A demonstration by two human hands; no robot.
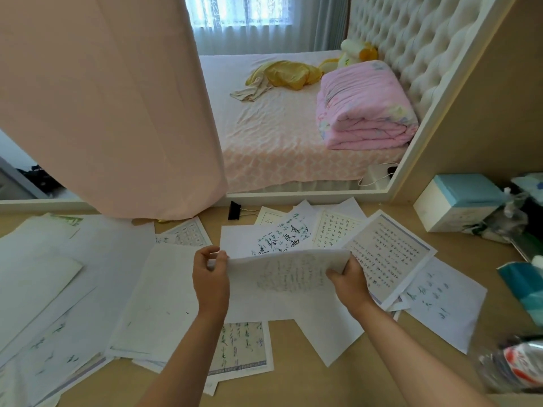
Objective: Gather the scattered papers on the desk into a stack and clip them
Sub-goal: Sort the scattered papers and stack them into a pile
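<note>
Soft daylight comes from the window (pixel 235 10) through a thin curtain, so the scene is bright and even. The window itself is slightly overexposed. Shadows on the desk (pixel 382 362) are weak. The wide lens bends straight lines near the edges. The papers (pixel 44 318) at the left and the plastic wrapper (pixel 514 365) at the lower right are blurred.

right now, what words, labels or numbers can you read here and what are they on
Nothing reads for certain.
Lifted white sheet: faint handwriting, too blurred.
White sheet with large dark brush characters: handwritten script, not legible.
Grey-bordered sheet with small rows of writing: too small.
Red and white plastic wrapper: print blurred.
</note>
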